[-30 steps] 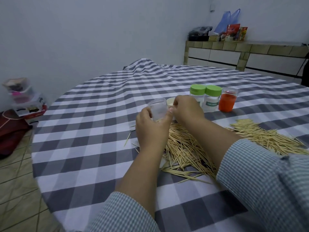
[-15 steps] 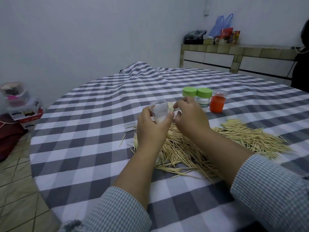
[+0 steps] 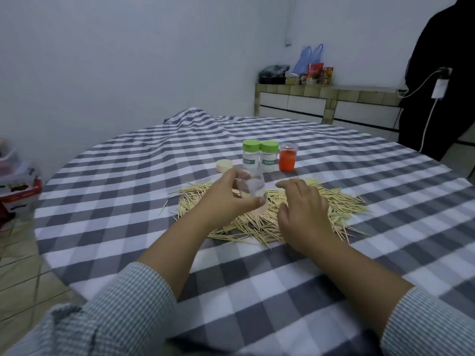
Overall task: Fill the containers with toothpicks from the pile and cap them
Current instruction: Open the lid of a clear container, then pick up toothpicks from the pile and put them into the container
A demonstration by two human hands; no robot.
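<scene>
Head-worn camera looks forward and down, close over the table (image 3: 108, 227).

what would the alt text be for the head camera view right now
A person's left hand holds a clear uncapped container over a pile of toothpicks on a checked tablecloth, the right hand open above the pile. Behind stand two green-capped containers, an orange container and a loose cream cap.

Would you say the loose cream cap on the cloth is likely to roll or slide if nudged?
The cream cap lies flat on the checked cloth, so it should slide rather than roll. It looks small and thin, probably light. The wrinkled fabric may snag it.
</scene>
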